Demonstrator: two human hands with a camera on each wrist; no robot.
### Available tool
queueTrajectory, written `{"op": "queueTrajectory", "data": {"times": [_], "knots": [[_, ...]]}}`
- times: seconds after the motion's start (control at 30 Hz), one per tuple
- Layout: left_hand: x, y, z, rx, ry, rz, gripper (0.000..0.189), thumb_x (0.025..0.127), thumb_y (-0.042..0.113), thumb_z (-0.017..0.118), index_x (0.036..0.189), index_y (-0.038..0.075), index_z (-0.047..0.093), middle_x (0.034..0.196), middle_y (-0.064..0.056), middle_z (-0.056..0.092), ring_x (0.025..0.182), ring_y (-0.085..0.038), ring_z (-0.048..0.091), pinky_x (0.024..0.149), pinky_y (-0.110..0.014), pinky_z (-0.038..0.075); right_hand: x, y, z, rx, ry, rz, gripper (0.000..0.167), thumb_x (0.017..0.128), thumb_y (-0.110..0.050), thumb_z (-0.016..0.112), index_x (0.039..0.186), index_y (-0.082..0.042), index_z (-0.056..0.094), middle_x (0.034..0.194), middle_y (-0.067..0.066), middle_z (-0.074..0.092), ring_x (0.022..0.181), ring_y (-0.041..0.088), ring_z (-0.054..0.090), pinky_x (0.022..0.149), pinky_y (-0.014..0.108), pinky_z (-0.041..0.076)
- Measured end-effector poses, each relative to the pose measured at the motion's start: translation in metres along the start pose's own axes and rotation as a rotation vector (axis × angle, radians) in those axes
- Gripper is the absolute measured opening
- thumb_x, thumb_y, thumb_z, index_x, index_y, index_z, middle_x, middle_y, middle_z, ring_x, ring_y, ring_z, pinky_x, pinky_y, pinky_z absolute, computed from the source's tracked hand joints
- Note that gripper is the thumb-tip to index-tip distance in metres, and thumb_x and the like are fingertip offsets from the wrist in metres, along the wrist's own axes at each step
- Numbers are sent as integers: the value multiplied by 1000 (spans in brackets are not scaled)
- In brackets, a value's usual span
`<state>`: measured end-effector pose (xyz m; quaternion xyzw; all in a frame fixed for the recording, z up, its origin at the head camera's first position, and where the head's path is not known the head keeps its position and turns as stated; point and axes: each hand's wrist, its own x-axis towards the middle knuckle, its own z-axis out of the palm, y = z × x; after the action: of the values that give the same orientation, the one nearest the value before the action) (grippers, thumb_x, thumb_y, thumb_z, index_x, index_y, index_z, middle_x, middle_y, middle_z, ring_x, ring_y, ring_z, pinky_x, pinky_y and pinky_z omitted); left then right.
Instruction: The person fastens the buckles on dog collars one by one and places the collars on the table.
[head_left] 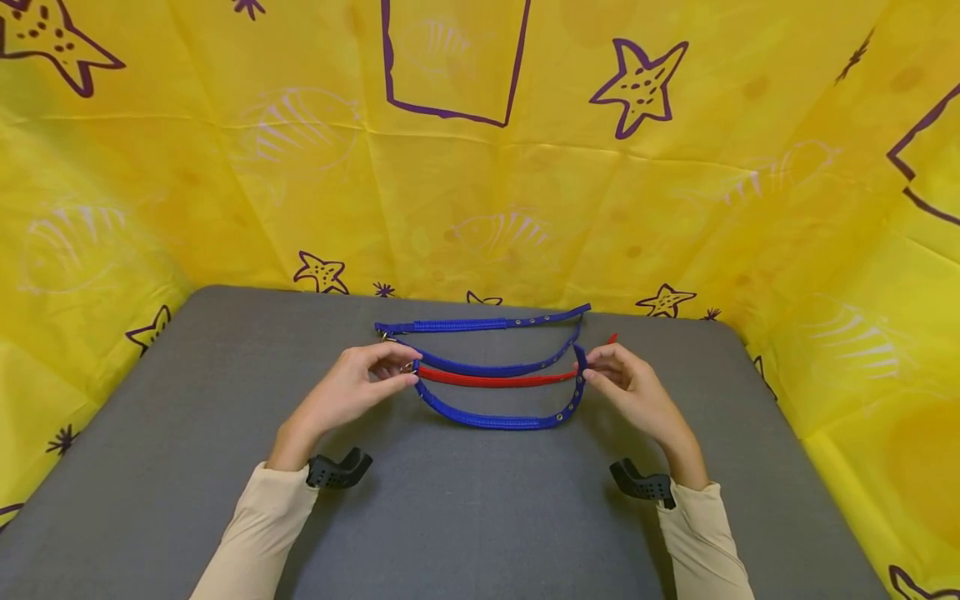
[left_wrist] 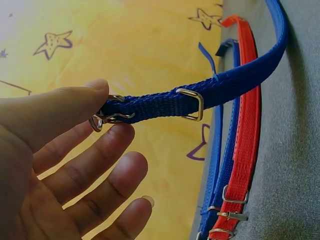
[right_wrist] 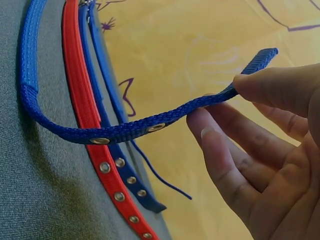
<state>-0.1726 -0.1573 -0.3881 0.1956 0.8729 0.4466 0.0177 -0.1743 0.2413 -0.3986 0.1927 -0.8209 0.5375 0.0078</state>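
Observation:
A blue collar (head_left: 487,421) is stretched between my two hands, its middle sagging toward me. My left hand (head_left: 360,385) pinches its buckle end between thumb and fingers; the metal buckle (left_wrist: 112,117) and a rectangular metal loop (left_wrist: 192,105) show in the left wrist view. With thumb and fingertips, my right hand (head_left: 637,392) pinches the free end near the eyelets (right_wrist: 156,128). Just behind lies a red collar (head_left: 495,381) with a buckle and a row of eyelets. Farther back are more blue straps (head_left: 461,325); whether they form one collar or two I cannot tell.
A grey table (head_left: 480,517) lies under everything. Yellow cloth (head_left: 480,183) with starfish and fish drawings hangs behind and along both sides. Each wrist wears a black mount (head_left: 341,469).

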Motion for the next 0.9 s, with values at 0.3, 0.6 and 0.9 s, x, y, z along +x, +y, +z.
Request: {"op": "queueTrajectory", "data": {"times": [0.3, 0.6, 0.9], "knots": [[2, 5, 4, 9, -18, -4, 25, 91, 24, 73, 115, 16, 70, 94, 3, 69, 84, -14, 61, 76, -27, 52, -2, -8, 2, -71, 5, 25, 17, 97, -5, 61, 113, 3, 59, 114, 30, 68, 96, 7, 69, 82, 17, 53], [2, 19, 7, 84, -40, 89, 24, 90, 17, 73, 115, 15, 70, 97, 5, 70, 84, -9, 60, 78, -28, 53, -3, -9, 3, -116, 14, 46, 18, 97, -8, 63, 113, 1, 60, 112, 26, 69, 95, 9, 68, 80, 18, 53], [-1, 20, 16, 109, -81, 165, 21, 91, 17, 72, 112, 17, 70, 96, 9, 71, 81, -5, 61, 75, -26, 53, -1, -13, 9, -158, 10, 36, 20, 95, -9, 66, 114, -4, 62, 110, 21, 71, 91, 13, 69, 77, 21, 54]]}}
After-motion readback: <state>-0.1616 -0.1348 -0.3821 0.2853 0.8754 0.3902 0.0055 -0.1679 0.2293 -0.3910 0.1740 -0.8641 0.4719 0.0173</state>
